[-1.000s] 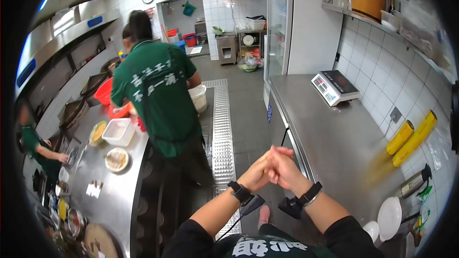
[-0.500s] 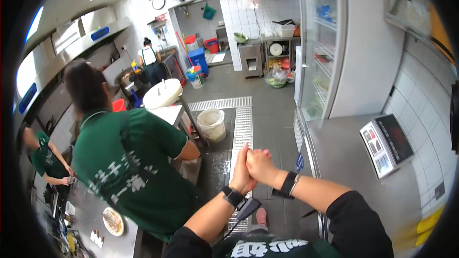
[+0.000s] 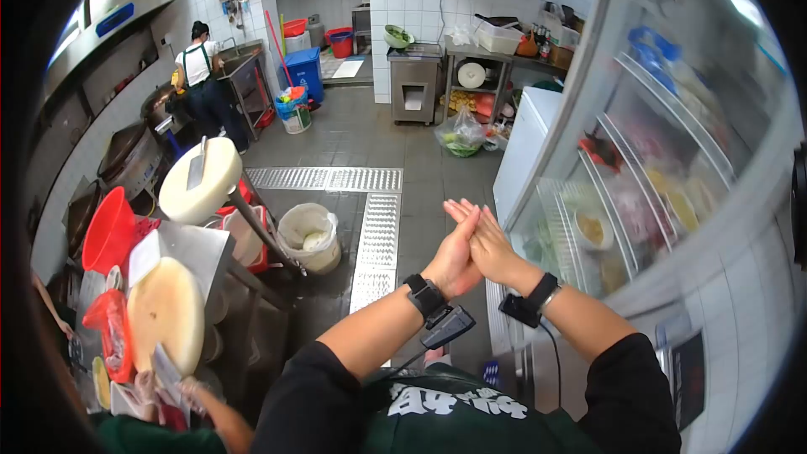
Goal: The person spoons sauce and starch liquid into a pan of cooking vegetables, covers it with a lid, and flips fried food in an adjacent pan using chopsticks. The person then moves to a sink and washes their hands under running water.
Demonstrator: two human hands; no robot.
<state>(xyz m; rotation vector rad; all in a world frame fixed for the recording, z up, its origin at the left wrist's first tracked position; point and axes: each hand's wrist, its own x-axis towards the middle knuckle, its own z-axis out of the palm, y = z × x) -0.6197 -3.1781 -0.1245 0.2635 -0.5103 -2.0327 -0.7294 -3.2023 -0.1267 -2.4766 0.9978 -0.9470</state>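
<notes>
In front of my chest, my left hand (image 3: 456,262) and my right hand (image 3: 496,250) are pressed palm to palm, their fingers stretched out and pointing away from me. Neither hand shows an object in it, though the space between the palms is hidden. A black band (image 3: 426,298) circles my left wrist, with a small black device (image 3: 447,327) hanging by it. Another dark band (image 3: 538,296) is on the right wrist. Below my hands is the dark apron (image 3: 403,437) with white lettering.
A glass-door fridge (image 3: 626,160) stands close on my right. To the left are a round cutting board (image 3: 168,311), where a co-worker's gloved hands hold a cleaver (image 3: 166,374), and a white bucket (image 3: 309,240). A floor drain grate (image 3: 374,235) runs ahead. Another person (image 3: 206,84) stands farther back.
My clasped hands have unfolded into flat, pressed palms. The view has moved forward past the co-worker in green, bringing the fridge nearer, and the scale has slid toward the lower right.
</notes>
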